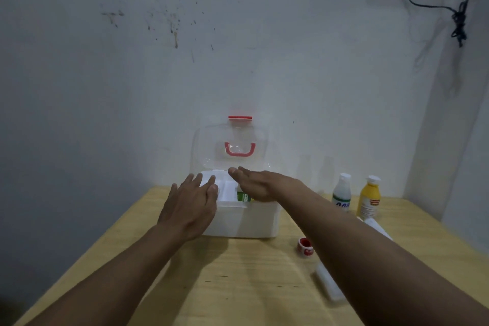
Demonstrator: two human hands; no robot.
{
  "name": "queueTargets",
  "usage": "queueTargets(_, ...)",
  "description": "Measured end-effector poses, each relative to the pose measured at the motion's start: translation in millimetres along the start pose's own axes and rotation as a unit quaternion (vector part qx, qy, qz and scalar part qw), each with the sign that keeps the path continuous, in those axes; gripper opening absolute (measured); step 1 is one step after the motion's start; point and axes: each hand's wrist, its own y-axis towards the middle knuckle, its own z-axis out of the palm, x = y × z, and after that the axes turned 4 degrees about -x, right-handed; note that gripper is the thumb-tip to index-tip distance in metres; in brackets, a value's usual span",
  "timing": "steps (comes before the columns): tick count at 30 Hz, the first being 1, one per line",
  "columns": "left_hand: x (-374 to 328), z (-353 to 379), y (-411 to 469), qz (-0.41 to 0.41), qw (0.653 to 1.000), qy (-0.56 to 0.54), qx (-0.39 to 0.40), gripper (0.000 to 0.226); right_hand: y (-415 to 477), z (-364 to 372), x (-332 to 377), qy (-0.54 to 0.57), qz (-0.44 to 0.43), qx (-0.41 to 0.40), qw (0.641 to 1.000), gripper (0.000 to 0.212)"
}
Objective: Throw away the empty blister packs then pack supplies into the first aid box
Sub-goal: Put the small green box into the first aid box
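Observation:
A white first aid box (246, 219) stands open at the far middle of the wooden table, its clear lid (232, 145) with a red handle raised against the wall. My left hand (189, 206) rests flat on the box's left front corner, fingers spread, holding nothing. My right hand (258, 184) hovers over the open box, palm down, fingers extended and empty. Under it a green-labelled item (244, 196) lies inside the box. What else the box holds is hidden by my hands.
To the right of the box stand a white bottle (342, 192) and a yellow bottle (368, 200). A small red-and-white tape roll (305, 246) and white packets (329, 284) lie on the table (238, 286) near my right forearm. A wall is close behind.

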Motion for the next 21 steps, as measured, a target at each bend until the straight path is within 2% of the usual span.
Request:
queueTargets(6,-1.1,-1.0,1.8,0.011,1.000,0.014,-0.001,0.055,2.8,7.1,0.9,0.053,-0.019,0.002,0.998,0.087)
queueTargets(9,-3.4,-2.2,2.6,0.020,0.999,0.038,-0.011,0.055,4.9,8.1,-1.1,0.054,-0.002,-0.014,0.998,0.093)
queueTargets(16,-0.7,4.6,3.1,0.030,0.999,0.014,-0.010,0.054,4.0,11.5,0.4,0.069,-0.008,-0.014,0.997,0.096)
queueTargets(21,2.3,5.3,4.3,0.033,0.999,0.014,-0.012,0.064,5.4,10.0,5.4,0.087,-0.022,-0.019,0.996,0.084)
